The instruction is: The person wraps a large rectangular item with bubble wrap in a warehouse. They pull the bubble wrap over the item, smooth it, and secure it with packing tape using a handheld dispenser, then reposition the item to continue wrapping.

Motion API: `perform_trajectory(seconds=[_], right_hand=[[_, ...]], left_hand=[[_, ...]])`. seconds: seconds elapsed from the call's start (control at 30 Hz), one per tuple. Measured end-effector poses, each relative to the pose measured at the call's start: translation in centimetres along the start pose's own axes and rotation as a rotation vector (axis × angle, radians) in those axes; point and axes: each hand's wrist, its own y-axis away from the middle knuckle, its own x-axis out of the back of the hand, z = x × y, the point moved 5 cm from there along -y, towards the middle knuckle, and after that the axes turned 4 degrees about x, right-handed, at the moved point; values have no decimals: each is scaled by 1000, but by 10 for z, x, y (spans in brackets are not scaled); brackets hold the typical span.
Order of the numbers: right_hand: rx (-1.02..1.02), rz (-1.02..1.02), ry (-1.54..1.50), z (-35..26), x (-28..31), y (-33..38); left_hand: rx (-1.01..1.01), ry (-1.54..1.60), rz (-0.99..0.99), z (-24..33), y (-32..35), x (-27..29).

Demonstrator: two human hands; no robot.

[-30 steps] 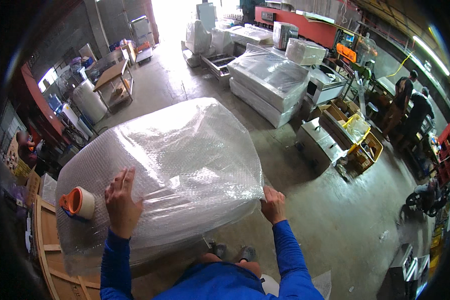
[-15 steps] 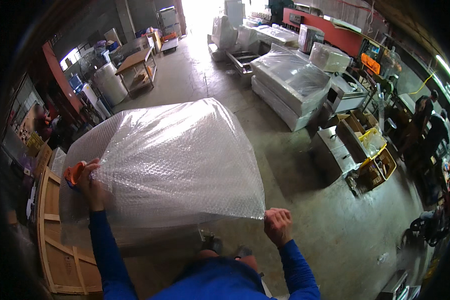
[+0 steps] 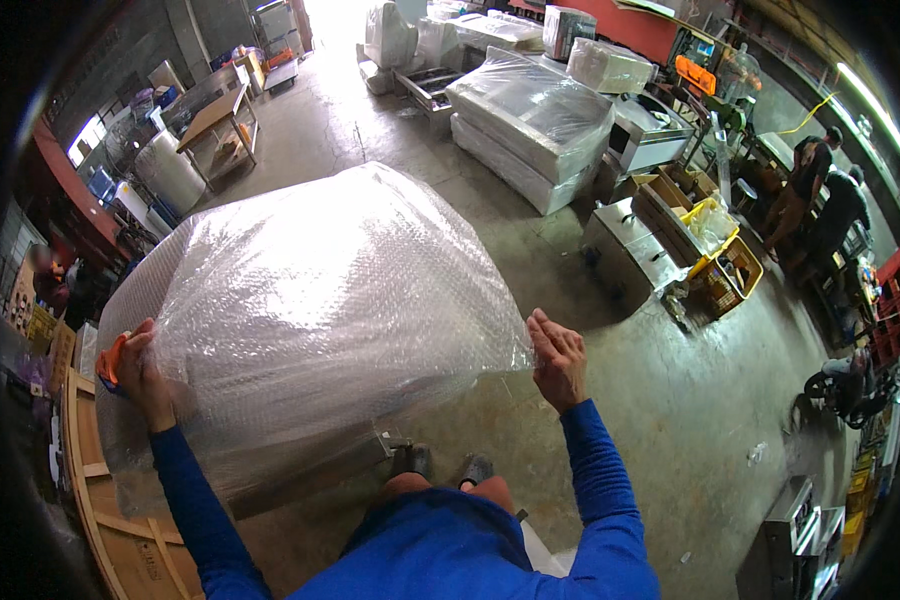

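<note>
A large sheet of bubble wrap (image 3: 320,300) is held spread over a bulky object on the floor. The left hand (image 3: 138,372) is closed on its edge along with an orange tape dispenser (image 3: 108,360); the right hand (image 3: 558,358) pinches the opposite corner. Taping down is judged the next need. Yellow crates (image 3: 715,255) hold clutter.

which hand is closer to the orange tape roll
Left. The left hand is right against the orange tape roll at the bubble wrap's left edge; the right hand pinches the wrap's opposite corner, well away.
</note>
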Motion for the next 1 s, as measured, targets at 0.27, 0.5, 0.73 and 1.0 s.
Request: perform_trajectory(seconds=[0.27,0.5,0.73,1.0], right_hand=[[137,-80,-169,13,-29,36],[160,-108,-104,31,-47,51],[7,114,-178,-12,-34,34],[64,-22,-158,-12,-33,50]], left_hand=[[-251,173,-174,27,3,-16],[-210,185,-260,56,3,-27],[-253,60,-172,88,2,-36],[-79,-212,-207,92,20,-31]])
